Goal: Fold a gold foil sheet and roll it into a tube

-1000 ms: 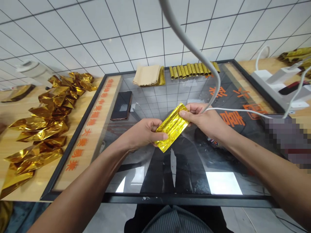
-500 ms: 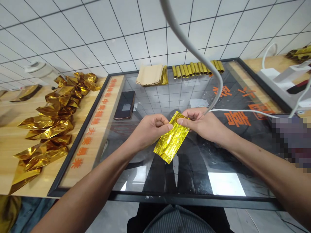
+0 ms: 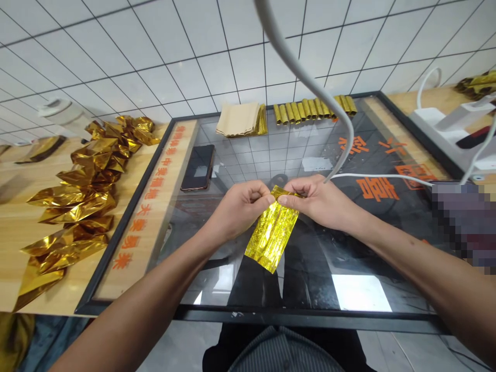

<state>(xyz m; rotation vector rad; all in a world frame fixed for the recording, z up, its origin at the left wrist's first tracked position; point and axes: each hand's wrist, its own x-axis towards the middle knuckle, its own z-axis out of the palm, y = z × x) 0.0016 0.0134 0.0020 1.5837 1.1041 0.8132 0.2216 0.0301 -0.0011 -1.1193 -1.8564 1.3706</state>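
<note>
A shiny, creased gold foil sheet (image 3: 273,232) hangs between my two hands above the glass-topped board (image 3: 217,222). My left hand (image 3: 250,204) pinches its upper left edge between thumb and curled fingers. With the thumb laid on the front, my right hand (image 3: 310,199) grips the upper right edge. Both thumbs nearly meet near the sheet's top, and the lower end hangs free, tilted down to the left. The fingers behind the foil are partly hidden.
Behind my hands lie a stack of brown paper sheets (image 3: 238,119) and a row of gold foil tubes (image 3: 298,112). A phone (image 3: 198,167) rests on the glass. Crumpled gold foil pieces (image 3: 89,196) line the left side. A thick grey cable (image 3: 310,77) arches down near my right hand.
Both hands have shifted closer together along the foil's top edge. The sheet has swung a little lower and shows more of its face.
</note>
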